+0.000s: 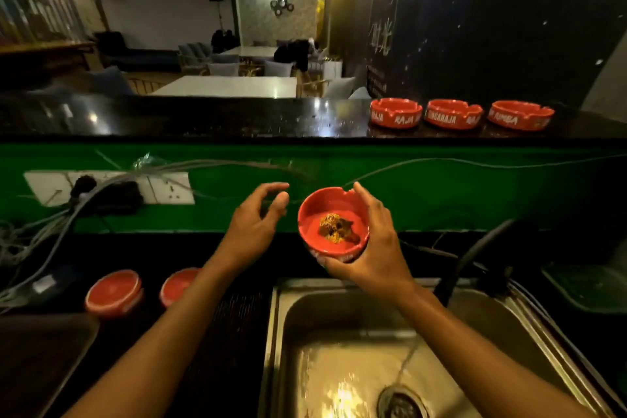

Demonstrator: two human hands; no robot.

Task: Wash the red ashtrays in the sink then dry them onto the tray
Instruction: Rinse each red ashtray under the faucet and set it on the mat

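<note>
We see through one wide-angle camera worn on the head, looking forward and down from close above the sink (305, 316), whose basin fills the lower right. Both forearms enter from the bottom edge. The view reaches over the dark counter (203, 119) into the dining room beyond, and straight lines bend near the frame's edges.

A white socket strip (108, 187) with tangled cables (40, 231) hung on the green wall (441, 193); white dining tables (227, 85) stood beyond.
</note>
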